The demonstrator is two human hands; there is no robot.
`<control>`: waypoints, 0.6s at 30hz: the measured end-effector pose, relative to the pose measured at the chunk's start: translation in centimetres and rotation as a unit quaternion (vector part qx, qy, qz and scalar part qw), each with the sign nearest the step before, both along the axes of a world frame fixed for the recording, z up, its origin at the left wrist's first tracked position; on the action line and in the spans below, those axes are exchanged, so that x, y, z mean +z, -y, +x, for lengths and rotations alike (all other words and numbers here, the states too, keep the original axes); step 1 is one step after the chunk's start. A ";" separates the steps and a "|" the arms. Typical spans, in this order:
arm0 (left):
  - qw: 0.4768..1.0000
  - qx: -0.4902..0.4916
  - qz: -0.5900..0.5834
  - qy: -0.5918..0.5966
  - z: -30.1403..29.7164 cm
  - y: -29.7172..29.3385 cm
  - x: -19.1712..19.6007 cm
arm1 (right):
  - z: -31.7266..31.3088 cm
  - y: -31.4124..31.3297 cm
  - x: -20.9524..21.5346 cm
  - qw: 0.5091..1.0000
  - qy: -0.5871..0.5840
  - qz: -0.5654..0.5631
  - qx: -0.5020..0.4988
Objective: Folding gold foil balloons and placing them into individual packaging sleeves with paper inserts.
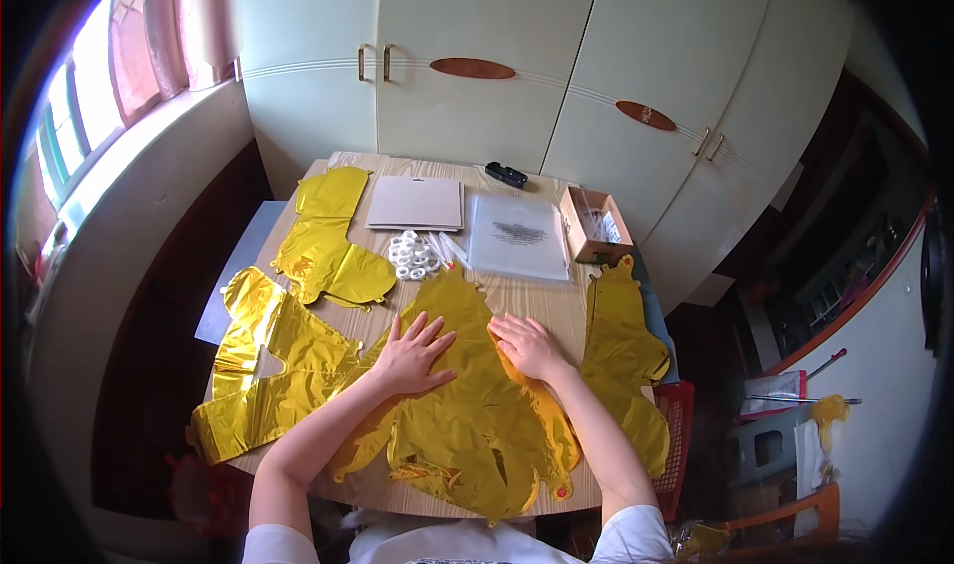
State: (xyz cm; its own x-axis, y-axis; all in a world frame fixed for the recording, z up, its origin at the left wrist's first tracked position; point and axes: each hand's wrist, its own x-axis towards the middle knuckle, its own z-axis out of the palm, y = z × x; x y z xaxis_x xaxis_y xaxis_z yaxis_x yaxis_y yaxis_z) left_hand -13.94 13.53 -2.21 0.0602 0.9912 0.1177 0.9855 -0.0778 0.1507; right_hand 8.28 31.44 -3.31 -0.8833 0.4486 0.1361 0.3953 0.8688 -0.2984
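Both forearms come up from the near edge of the wooden table [537, 301], and the hands lie flat, palms down, on a deflated gold foil balloon [467, 435] spread at the table's near middle. Her left hand [412, 353] rests with fingers fanned apart on the foil; the right hand [527, 345] presses beside it with fingers close together, grasping nothing. The two hands sit near each other but do not touch.

To the left, a second gold foil balloon [263, 370] drapes over the table's edge, and a third [326, 241] lies further back. A fourth gold one [621, 360] hangs off the right side. Beyond the hands sits a cluster of small white plastic rings [412, 254], with white straws [447, 251] just beside it. Behind those lie a grey card packet [417, 203] and a clear plastic sleeve [519, 236]. A small open cardboard box [594, 224] stands at the right rear, and a little black device [507, 174] lies at the far edge before the cream wardrobe doors [477, 67].
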 end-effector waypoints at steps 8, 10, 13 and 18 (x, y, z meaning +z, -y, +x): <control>1.000 0.015 -0.009 -0.005 3.1 2.3 0.0 | -0.2 -0.4 -0.8 0.999 -0.035 0.004 -0.015; 1.000 0.016 -0.009 -0.003 3.3 2.3 -0.1 | -0.3 -0.2 -0.8 0.999 -0.052 0.007 -0.012; 1.000 0.017 -0.005 -0.004 2.9 1.7 -0.3 | -0.4 -0.4 -1.1 0.998 -0.066 0.002 -0.011; 0.999 0.030 -0.036 -0.004 2.1 0.4 0.1 | -0.6 -0.7 -1.4 0.998 -0.053 -0.022 -0.038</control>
